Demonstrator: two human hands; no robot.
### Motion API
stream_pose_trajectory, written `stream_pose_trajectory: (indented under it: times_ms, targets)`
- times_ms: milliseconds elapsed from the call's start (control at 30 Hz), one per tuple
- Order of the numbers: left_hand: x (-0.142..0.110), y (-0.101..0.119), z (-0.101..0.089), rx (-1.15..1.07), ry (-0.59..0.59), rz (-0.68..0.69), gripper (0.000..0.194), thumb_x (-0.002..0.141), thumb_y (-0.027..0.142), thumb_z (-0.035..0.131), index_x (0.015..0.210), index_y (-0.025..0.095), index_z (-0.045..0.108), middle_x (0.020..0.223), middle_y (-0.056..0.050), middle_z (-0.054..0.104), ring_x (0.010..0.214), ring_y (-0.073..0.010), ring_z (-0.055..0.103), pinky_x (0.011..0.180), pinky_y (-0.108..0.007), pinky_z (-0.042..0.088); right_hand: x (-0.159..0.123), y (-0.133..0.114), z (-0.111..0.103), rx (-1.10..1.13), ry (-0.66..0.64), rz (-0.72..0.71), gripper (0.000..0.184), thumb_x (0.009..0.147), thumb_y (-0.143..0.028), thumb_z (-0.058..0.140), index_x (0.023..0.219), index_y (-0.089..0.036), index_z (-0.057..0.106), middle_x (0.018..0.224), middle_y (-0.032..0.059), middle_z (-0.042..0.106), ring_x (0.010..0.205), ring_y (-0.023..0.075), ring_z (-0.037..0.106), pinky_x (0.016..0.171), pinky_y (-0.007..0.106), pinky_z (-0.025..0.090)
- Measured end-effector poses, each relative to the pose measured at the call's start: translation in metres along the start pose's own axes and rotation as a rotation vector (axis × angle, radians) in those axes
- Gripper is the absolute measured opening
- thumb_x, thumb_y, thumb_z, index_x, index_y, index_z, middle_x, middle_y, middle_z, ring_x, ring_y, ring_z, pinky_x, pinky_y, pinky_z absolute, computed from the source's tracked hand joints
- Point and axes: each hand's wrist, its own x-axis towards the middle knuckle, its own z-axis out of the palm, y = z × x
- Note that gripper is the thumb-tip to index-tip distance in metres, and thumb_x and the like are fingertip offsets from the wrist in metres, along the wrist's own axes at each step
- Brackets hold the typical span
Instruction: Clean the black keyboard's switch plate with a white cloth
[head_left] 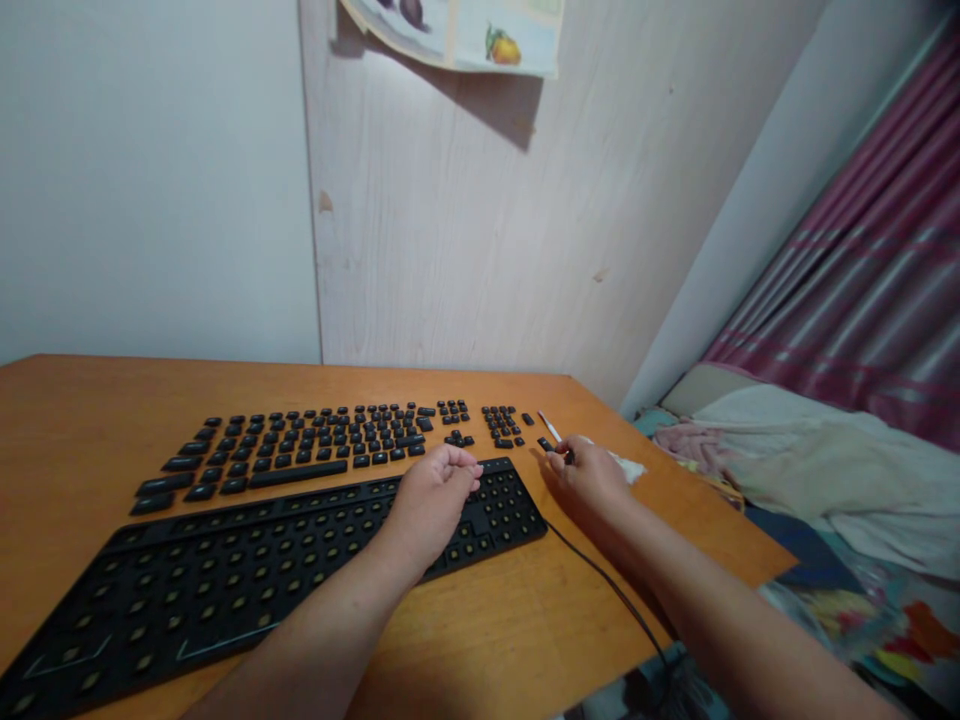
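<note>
Bare keyboard base (pixel 292 545) runs near-left to far-right. Left hand (pixel 433 492) above its right part: fingertips pinched, contents unclear. Oblong keycap (pixel 545 444) beyond base's far-right corner; right hand (pixel 589 470) nearer, fingers curled, grip unclear.

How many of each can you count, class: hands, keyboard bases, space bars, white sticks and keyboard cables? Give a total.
Left hand and right hand: 2
Keyboard base: 1
Space bar: 1
White stick: 1
Keyboard cable: 1
Total: 6

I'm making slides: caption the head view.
Left hand over a stripped keyboard, right hand beside it, loose keycaps laid out behind.
</note>
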Motion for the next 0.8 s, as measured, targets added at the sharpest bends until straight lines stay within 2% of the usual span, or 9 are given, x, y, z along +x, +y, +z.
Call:
stream_pose_trajectory:
  times_ms: [67,233,400,800]
  targets:
    - [0.002,-0.002,-0.001,0.011,0.011,0.020,0.014,0.080,0.029,0.057,0.087,0.017,0.060,0.091,-0.008,0.071,0.084,-0.0184,0.064,0.079,-0.033,0.048,0.004,-0.004,0.005,-0.038,-0.005,0.016,0.032,0.089,-0.048,0.051,0.093,-0.025,0.072,0.084,0.0070,0.073,0.076,0.0222,0.064,0.060,0.029,0.035]
    - [0.004,-0.003,-0.003,0.030,0.062,0.053,0.018,0.079,0.032,0.058,0.088,0.017,0.060,0.089,-0.007,0.071,0.085,-0.0199,0.065,0.080,-0.034,0.048,0.022,-0.005,0.013,-0.059,-0.110,0.017,0.033,0.089,-0.050,0.050,0.098,-0.026,0.072,0.090,0.0078,0.074,0.083,0.0244,0.066,0.064,0.030,0.039]
    - [0.005,-0.001,-0.005,0.038,0.120,0.078,0.020,0.080,0.032,0.057,0.092,0.017,0.060,0.090,-0.008,0.071,0.087,-0.0206,0.066,0.081,-0.035,0.048,0.037,-0.006,0.020,-0.074,-0.129,0.029,0.033,0.089,-0.049,0.051,0.100,-0.026,0.072,0.095,0.0097,0.074,0.090,0.0267,0.067,0.067,0.031,0.042]
    - [0.006,-0.002,-0.005,-0.002,0.143,0.075,0.018,0.078,0.030,0.060,0.091,0.017,0.061,0.091,-0.008,0.071,0.086,-0.0200,0.066,0.081,-0.034,0.048,0.045,-0.004,0.032,-0.100,-0.166,0.014,0.037,0.091,-0.050,0.047,0.104,-0.025,0.071,0.101,0.0104,0.074,0.094,0.0273,0.068,0.073,0.033,0.046]
